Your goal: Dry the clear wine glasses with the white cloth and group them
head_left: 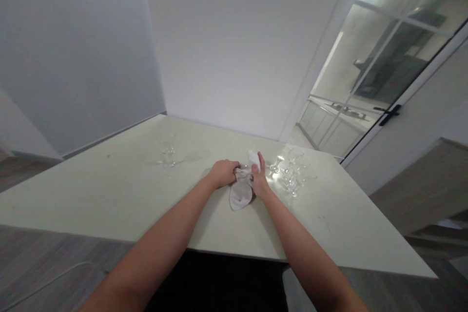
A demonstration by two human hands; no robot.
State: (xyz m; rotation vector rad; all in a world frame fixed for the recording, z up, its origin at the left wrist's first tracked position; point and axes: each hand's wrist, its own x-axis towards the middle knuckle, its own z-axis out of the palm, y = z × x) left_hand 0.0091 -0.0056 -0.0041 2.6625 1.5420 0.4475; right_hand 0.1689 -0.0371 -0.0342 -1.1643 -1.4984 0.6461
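Over the middle of the table, my left hand (224,173) and my right hand (260,181) come together around a white cloth (241,195). My right hand has its thumb and fingers closed on the cloth, and one bunched end pokes up above them. Between the hands a small clear glass (244,167) shows in part, most of it covered by cloth and fingers. My left hand's fingers curl around its left side. The cloth's lower end hangs in a rounded fold toward me.
Several clear stemmed glasses (292,175) stand and lie close together right of my right hand. Another clear glass (168,150) stands upright at the left. The pale table (109,200) meets a white wall (226,58) behind. A glass-paned door (365,83) is at right.
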